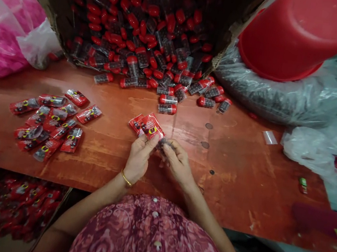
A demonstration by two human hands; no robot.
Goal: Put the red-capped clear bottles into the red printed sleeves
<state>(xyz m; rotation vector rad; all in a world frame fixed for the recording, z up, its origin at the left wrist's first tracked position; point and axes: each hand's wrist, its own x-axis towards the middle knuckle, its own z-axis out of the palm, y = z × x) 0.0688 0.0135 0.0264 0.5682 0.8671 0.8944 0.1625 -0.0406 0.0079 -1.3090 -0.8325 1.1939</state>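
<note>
Low over the middle of the table, my left hand (138, 158) pinches a red printed packet (153, 126) between thumb and fingers. Another red packet (137, 123) lies just behind it, partly covered. Right beside it, my right hand (178, 161) is closed around a small dark tube (165, 143), whose end meets the packet's lower edge. Fingers cover most of the tube, so I cannot tell how far it is inside the packet. To the left lies a loose pile of filled red packets (55, 118).
A cardboard box (52, 1) on its side spills red-capped tubes (141, 57) onto the table (237, 175). At right, a red bucket (298, 35) rests on a clear bag (275, 96). Pink contents fill a bag (3, 36) at left. More packets (21, 205) sit below the table edge.
</note>
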